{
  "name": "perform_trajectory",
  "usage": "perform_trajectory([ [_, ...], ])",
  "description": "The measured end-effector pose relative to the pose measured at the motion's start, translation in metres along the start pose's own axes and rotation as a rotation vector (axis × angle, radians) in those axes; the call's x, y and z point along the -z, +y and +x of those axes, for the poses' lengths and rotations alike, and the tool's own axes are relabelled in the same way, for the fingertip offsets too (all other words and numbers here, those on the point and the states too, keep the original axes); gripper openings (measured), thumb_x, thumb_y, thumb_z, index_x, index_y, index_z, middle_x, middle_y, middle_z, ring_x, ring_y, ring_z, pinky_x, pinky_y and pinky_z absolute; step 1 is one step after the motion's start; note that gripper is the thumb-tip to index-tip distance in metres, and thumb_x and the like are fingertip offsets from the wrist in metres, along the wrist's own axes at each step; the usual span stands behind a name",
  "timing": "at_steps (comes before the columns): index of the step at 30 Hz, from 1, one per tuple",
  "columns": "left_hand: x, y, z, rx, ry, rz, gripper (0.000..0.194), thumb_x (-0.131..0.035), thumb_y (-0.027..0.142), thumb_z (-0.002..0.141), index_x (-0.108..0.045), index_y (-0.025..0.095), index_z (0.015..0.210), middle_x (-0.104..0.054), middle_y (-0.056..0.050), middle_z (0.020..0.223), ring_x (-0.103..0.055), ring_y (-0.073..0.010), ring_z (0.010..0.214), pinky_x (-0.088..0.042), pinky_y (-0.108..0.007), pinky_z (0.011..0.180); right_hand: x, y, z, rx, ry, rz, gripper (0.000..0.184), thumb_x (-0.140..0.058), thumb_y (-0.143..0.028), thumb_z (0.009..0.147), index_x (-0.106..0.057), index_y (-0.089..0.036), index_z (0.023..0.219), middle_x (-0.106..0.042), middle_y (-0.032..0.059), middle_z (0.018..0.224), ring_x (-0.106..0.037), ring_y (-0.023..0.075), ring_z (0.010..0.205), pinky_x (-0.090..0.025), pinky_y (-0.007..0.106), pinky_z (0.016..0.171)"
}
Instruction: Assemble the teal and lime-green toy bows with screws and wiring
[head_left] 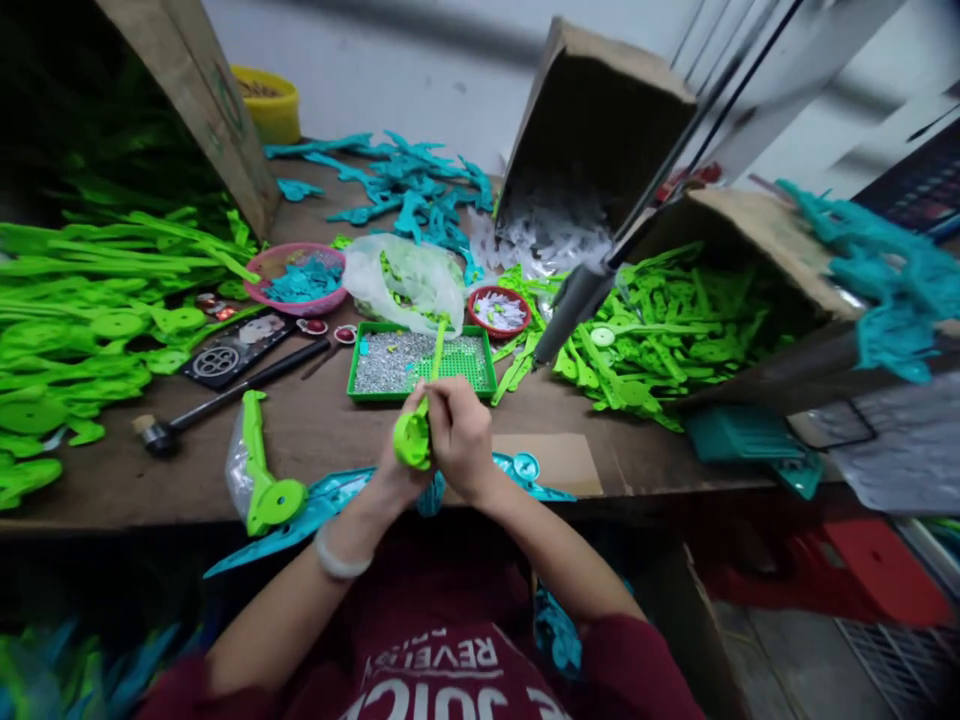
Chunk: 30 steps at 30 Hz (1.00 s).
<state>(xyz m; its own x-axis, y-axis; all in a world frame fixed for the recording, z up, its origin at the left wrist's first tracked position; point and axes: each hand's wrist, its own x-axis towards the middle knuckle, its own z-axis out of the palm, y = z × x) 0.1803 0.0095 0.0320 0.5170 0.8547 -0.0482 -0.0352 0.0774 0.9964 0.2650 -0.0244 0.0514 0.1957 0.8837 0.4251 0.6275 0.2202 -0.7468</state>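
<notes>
Both of my hands meet over the table's front edge around one lime-green plastic part (pixel 412 441), which has a round end toward me and a thin arm pointing away. My left hand (pixel 401 462) wraps its lower left side. From the right, my right hand (pixel 461 430) has its fingers closed against the same part. Below them lies a long turquoise plastic piece (pixel 330 500), partly hidden by my wrists. Left of my hands rests another green part with a clear film-like piece (pixel 259 470). Just beyond is a green tray (pixel 421 394) of small silvery pieces.
A hammer (pixel 225 398) lies left of the tray. Green parts pile up at left (pixel 82 330) and right (pixel 645 330). Behind are a pink bowl (pixel 330 302), a plastic bag (pixel 442 275), a red basket (pixel 499 330) and turquoise parts (pixel 412 190). A grey powered screwdriver (pixel 577 305) hangs at right.
</notes>
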Motion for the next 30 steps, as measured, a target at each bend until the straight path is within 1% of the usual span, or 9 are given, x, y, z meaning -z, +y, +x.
perform_trajectory([
  [4,0.044,0.017,-0.016,0.236,-0.114,-0.137,0.042,-0.065,0.056,0.085,-0.072,0.017,0.099,-0.071,-0.005,0.086,-0.065,-0.0187,0.081,-0.053,-0.029,0.075,0.024,0.010,-0.008,0.172,-0.292,0.050,0.019,-0.042,-0.025,0.102,-0.060,-0.020,0.097,-0.061,0.0055,0.090,-0.059,0.0167,0.084,-0.049,0.028,0.079],
  [8,0.065,0.024,-0.055,0.545,-0.241,-0.212,0.039,-0.073,0.049,0.082,-0.069,0.018,0.105,-0.058,0.004,0.069,-0.049,-0.0094,0.060,-0.039,-0.020,0.057,0.064,0.010,-0.025,0.008,-0.365,0.148,0.017,-0.047,-0.027,0.103,-0.061,-0.019,0.098,-0.058,0.0027,0.085,-0.056,0.0138,0.078,-0.045,0.027,0.070],
  [10,0.058,0.022,-0.073,0.616,-0.332,-0.204,0.046,-0.078,0.046,0.077,-0.065,0.018,0.111,-0.055,0.006,0.066,-0.044,-0.0073,0.055,-0.033,-0.019,0.051,0.081,0.004,-0.030,-0.001,-0.355,0.149,0.016,-0.049,-0.027,0.102,-0.061,-0.020,0.094,-0.057,0.0020,0.082,-0.054,0.0135,0.075,-0.044,0.026,0.066],
  [15,0.016,0.012,-0.094,0.722,-0.686,-0.352,0.021,-0.062,0.032,0.069,-0.065,0.016,0.083,-0.047,0.006,0.047,-0.037,-0.0086,0.040,-0.026,-0.022,0.042,0.095,-0.007,-0.051,0.373,-0.413,-0.080,0.014,-0.054,-0.032,0.097,-0.066,-0.025,0.096,-0.070,0.0078,0.093,-0.062,0.0221,0.091,-0.049,0.040,0.080],
  [19,0.006,0.016,-0.092,0.752,-0.899,-0.303,0.015,-0.057,0.028,0.067,-0.058,0.018,0.078,-0.053,0.003,0.058,-0.047,-0.0116,0.049,-0.036,-0.024,0.049,0.093,0.003,-0.069,0.425,-0.485,-0.240,0.011,-0.058,-0.033,0.093,-0.067,-0.031,0.098,-0.075,0.0052,0.091,-0.066,0.0245,0.094,-0.050,0.040,0.078],
  [23,0.026,0.017,-0.086,0.424,-0.758,0.195,0.025,-0.060,0.028,0.083,-0.065,0.023,0.107,-0.069,-0.004,0.099,-0.063,-0.0209,0.087,-0.048,-0.033,0.078,0.095,0.015,-0.070,0.413,-0.369,-0.323,0.019,-0.050,-0.018,0.096,-0.067,-0.027,0.097,-0.072,0.0054,0.079,-0.064,0.0205,0.078,-0.051,0.038,0.075],
  [25,0.039,0.012,-0.079,0.250,-0.598,0.330,0.030,-0.055,0.033,0.090,-0.067,0.026,0.116,-0.070,-0.006,0.113,-0.062,-0.0251,0.106,-0.046,-0.039,0.096,0.099,0.014,-0.061,0.248,-0.232,-0.154,0.017,-0.049,-0.022,0.098,-0.065,-0.024,0.095,-0.071,0.0063,0.081,-0.063,0.0195,0.078,-0.052,0.039,0.078],
  [28,0.052,0.008,-0.065,0.222,-0.521,0.338,0.029,-0.055,0.042,0.093,-0.072,0.024,0.109,-0.073,-0.008,0.112,-0.063,-0.0259,0.108,-0.043,-0.040,0.102,0.114,0.004,-0.037,-0.173,-0.003,0.239,0.014,-0.051,-0.031,0.099,-0.062,-0.023,0.096,-0.061,-0.0001,0.071,-0.055,0.0126,0.058,-0.050,0.030,0.060],
  [30,0.056,0.015,-0.055,0.309,-0.538,0.233,0.030,-0.056,0.045,0.094,-0.071,0.021,0.105,-0.075,-0.008,0.106,-0.066,-0.0238,0.103,-0.047,-0.036,0.097,0.124,-0.007,-0.017,-0.316,-0.055,0.396,0.011,-0.056,-0.032,0.096,-0.063,-0.023,0.093,-0.052,-0.0059,0.063,-0.040,0.0074,0.046,-0.038,0.023,0.049],
])
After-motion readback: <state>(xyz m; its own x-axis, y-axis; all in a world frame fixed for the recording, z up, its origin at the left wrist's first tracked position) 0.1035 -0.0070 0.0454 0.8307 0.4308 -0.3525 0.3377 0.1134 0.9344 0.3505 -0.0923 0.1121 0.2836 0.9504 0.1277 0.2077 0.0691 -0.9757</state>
